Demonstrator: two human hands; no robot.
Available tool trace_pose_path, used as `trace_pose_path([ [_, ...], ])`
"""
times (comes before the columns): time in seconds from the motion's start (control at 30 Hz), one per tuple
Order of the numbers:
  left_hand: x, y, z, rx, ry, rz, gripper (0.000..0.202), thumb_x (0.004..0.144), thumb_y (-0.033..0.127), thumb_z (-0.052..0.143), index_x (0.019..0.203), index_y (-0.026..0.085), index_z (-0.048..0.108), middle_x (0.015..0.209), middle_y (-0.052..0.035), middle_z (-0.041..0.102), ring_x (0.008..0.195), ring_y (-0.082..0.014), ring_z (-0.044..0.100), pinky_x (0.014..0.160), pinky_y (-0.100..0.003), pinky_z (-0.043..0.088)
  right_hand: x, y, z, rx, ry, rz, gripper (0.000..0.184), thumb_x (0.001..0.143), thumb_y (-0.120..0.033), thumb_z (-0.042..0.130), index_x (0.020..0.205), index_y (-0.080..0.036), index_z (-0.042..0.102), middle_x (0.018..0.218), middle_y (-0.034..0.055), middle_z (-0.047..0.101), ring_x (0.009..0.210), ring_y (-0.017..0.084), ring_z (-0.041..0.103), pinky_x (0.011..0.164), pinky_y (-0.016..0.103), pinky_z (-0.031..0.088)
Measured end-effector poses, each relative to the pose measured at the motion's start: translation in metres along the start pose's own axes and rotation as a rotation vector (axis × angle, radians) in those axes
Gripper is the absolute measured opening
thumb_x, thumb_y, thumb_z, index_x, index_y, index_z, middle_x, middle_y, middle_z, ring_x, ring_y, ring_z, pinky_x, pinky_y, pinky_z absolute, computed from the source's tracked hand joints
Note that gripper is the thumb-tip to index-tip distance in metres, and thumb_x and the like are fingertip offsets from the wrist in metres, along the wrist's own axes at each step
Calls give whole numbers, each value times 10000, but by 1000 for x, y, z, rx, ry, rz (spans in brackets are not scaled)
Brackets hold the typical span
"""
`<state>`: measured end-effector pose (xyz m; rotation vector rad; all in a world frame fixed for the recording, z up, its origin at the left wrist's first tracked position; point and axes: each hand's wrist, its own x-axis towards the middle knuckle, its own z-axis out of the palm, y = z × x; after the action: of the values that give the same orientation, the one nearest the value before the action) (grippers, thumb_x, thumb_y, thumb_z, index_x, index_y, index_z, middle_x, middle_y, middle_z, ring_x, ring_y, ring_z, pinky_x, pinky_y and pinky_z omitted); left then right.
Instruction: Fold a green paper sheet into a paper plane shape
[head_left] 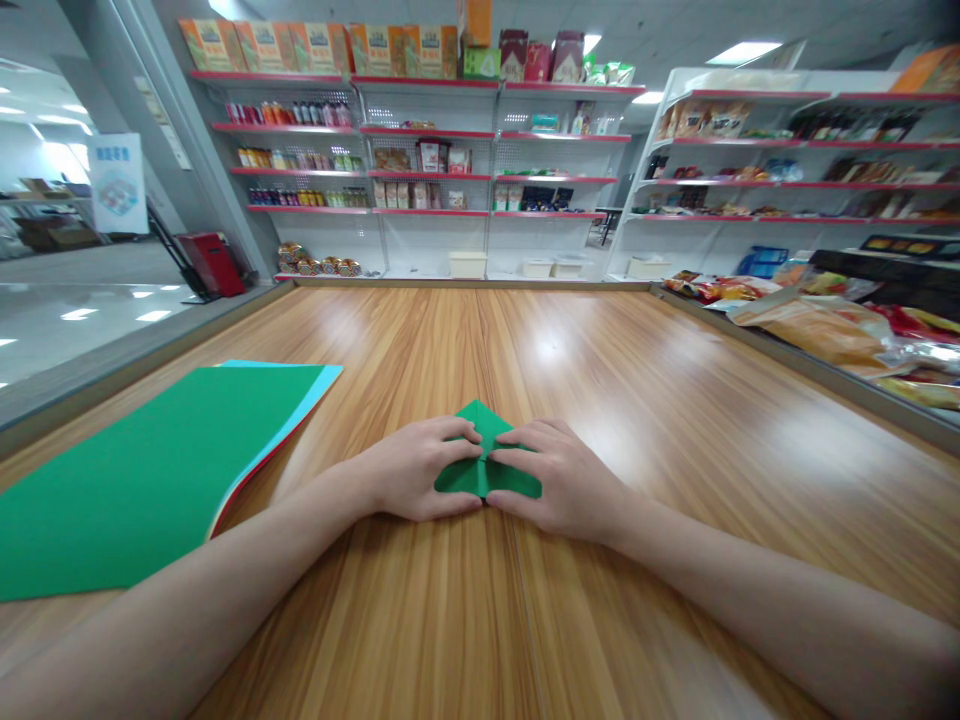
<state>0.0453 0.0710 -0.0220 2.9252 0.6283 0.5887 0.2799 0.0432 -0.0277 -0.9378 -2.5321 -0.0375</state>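
A small folded piece of green paper (480, 470) lies on the wooden table (600, 380) in front of me, its point facing away. My left hand (416, 470) rests on its left side with fingers curled and pressing on the fold. On its right side my right hand (559, 480) does the same, fingertips meeting the left hand's near the centre crease. Both hands pinch the paper down against the table.
A stack of coloured paper sheets (142, 470), green on top, lies at the left. Snack packets (832, 330) fill a counter along the right edge. Store shelves (427, 170) with goods stand behind the table.
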Motion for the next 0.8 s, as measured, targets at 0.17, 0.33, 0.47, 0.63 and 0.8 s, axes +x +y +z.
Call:
trace_pose_path([
  [0.17,3,7,-2,78,-57,20,442,857,385,537,1134,48,611,1127,-214,624,1117,-312,590,952,-428,496,0,2,3,1,-2,2,339,869,-471,577,1015,-188,692,1091,87,681,987,245,619,880,413,429],
  [0.33,1,5,-4,77,-61,47,426,885,403,503,1121,66,616,1115,-205,634,1103,-309,599,927,-434,511,-1,2,3,-6,2,-2,358,889,-482,548,1023,-181,687,1071,93,687,967,241,630,869,405,442],
  [0.47,1,2,-3,75,-48,54,414,886,412,509,1130,93,608,1116,-190,634,1101,-300,601,916,-426,518,-1,1,0,-24,-19,-23,349,912,-460,522,1048,-178,677,1057,102,683,974,248,627,856,409,452],
  [0.63,1,2,-1,75,-26,47,398,874,395,522,1139,109,602,1120,-179,633,1094,-291,606,913,-416,522,0,-2,-2,-25,-41,-47,319,936,-405,489,1060,-172,668,1036,113,679,957,248,628,824,402,472],
  [0.8,1,2,-1,83,-18,63,368,893,366,509,1143,112,602,1112,-170,640,1091,-283,607,912,-411,522,1,-2,-3,-14,-23,-63,300,941,-384,488,1032,-169,677,1028,121,682,960,247,629,817,393,486],
])
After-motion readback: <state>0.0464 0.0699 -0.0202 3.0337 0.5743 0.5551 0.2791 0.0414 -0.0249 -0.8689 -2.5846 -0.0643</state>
